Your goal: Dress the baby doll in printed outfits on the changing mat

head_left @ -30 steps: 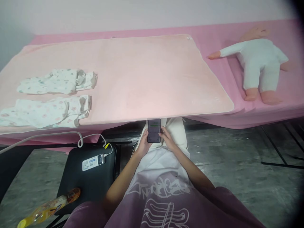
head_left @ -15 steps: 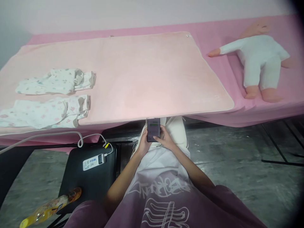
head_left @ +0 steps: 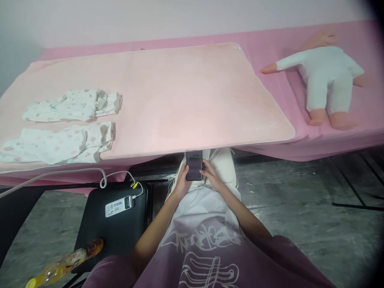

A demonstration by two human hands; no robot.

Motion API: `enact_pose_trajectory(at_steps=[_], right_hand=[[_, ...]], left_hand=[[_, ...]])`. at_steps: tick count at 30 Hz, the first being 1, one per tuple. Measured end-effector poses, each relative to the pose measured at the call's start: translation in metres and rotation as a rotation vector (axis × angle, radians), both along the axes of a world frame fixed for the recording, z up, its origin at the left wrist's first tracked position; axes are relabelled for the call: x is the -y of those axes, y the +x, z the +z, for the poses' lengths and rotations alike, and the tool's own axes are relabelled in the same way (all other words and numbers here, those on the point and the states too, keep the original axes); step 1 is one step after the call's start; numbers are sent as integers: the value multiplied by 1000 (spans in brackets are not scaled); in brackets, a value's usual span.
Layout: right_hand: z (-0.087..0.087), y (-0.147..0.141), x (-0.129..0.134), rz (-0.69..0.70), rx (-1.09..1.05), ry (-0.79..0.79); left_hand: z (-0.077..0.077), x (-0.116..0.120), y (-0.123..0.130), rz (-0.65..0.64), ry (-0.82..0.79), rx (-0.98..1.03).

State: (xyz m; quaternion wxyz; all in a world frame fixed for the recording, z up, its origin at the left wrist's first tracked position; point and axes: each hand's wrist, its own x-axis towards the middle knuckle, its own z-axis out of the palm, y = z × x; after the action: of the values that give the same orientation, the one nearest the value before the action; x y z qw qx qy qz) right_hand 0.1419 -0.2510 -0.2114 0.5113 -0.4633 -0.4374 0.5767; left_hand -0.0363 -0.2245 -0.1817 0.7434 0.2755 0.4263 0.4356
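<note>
A dark smartphone (head_left: 194, 166) with its screen lit is held upright over my lap, just in front of the table's near edge. My left hand (head_left: 181, 181) grips its left side, fingers mostly hidden behind it. On the other side my right hand (head_left: 211, 175) is closed around the phone, the thumb at the lower right of the screen. Beyond the phone a pale pink mat (head_left: 186, 96) covers much of the table. Neither hand touches the mat.
Two folded patterned baby garments (head_left: 75, 105) lie at the mat's left. A doll (head_left: 328, 80) in white clothes rests at the right on the pink cloth (head_left: 285, 92). A black stool (head_left: 120, 236) at my left bears a cabled white power bank (head_left: 118, 206) and a bottle (head_left: 64, 264).
My right thumb has moved from the lower middle of the screen to the phone's right edge. The left hand stays in place. The view has shifted slightly.
</note>
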Motion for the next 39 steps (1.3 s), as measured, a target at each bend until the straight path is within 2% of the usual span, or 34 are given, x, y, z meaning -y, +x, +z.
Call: enact_pose_trajectory(at_steps=[6, 13, 20, 32, 39], right_hand=[[-10, 4, 1, 28, 14, 33], [-14, 8, 1, 44, 67, 61], [-12, 10, 1, 60, 113, 89], [-14, 5, 2, 53, 119, 89], [-15, 4, 2, 37, 91, 81]], left_hand=[[1, -1, 0, 1, -1, 82], [2, -1, -1, 6, -12, 118], [3, 0, 1, 16, 4, 91], [5, -1, 11, 132, 28, -86], [6, -1, 11, 151, 20, -67]])
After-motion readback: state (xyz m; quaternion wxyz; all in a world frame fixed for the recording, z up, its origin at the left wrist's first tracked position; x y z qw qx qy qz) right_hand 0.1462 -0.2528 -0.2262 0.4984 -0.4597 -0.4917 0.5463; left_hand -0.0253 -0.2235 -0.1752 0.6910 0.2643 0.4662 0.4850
